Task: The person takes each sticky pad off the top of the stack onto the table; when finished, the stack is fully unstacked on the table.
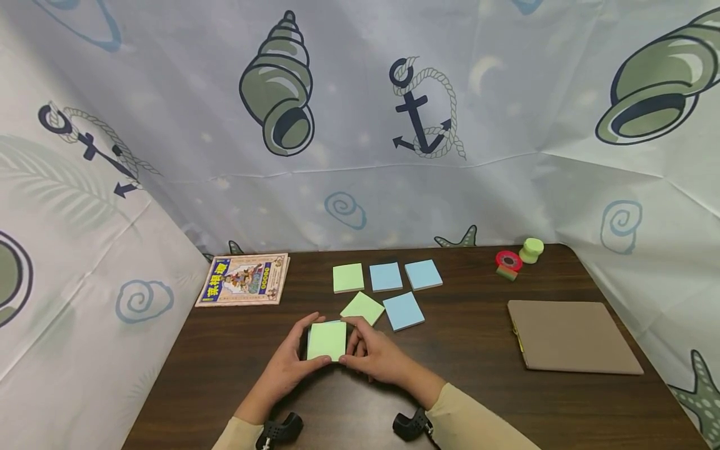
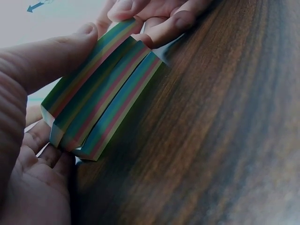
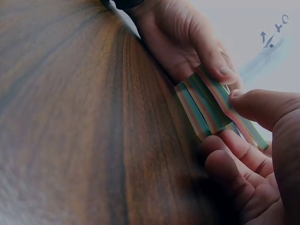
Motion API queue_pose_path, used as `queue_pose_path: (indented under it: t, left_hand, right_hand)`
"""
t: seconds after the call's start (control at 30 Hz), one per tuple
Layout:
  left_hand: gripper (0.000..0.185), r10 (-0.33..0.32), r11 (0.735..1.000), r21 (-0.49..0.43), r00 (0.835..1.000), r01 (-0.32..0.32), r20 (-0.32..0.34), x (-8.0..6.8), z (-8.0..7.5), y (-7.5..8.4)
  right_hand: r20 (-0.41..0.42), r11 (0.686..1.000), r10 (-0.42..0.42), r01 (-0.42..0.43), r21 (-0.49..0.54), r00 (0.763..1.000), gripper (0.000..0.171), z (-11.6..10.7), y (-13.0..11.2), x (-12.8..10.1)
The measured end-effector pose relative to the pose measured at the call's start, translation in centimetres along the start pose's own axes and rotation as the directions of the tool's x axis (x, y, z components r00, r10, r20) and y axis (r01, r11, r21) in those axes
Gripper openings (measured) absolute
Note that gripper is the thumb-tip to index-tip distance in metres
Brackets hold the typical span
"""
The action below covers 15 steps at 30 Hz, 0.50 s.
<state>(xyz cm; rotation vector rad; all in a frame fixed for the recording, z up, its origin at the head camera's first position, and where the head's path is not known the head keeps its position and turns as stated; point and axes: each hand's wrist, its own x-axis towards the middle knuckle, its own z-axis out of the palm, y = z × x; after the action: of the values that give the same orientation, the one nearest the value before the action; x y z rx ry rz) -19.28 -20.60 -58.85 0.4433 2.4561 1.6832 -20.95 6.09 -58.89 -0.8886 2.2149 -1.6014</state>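
- Your left hand (image 1: 292, 365) and your right hand (image 1: 374, 356) hold together a block of sticky notes (image 1: 327, 340), near the front edge of the dark wooden table (image 1: 478, 387), just in front of the loose pads.
- The fingers and thumbs of both hands are curled around its sides; neither hand is free.
- From the wrist views, the block (image 2: 101, 96) is several small pads stacked; their striped edges are a little shifted, so I judge the pads can slide on each other.
- It looks light, and paper bends easily. Press it from two opposite sides, with the thumb on the top sheet.
- Five single pads lie behind: green pads (image 1: 348, 277) and blue pads (image 1: 403, 310).
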Motion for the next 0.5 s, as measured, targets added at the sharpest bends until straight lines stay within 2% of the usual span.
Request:
queue_pose_path:
  t: [0.3, 0.5]
  left_hand:
    - [0.098, -0.023, 1.000, -0.005, 1.000, 0.023, -0.009, -0.02, 0.04, 0.06]
    - [0.097, -0.032, 0.999, 0.004, 0.999, 0.032, -0.013, -0.07, -0.01, 0.13]
  right_hand:
    - [-0.037, 0.993, -0.031, 0.035, 0.115, 0.999, 0.076, 0.24, 0.37, -0.08]
    - [-0.101, 0.990, -0.093, 0.103, 0.101, 0.990, 0.067, 0.54, 0.30, -0.22]
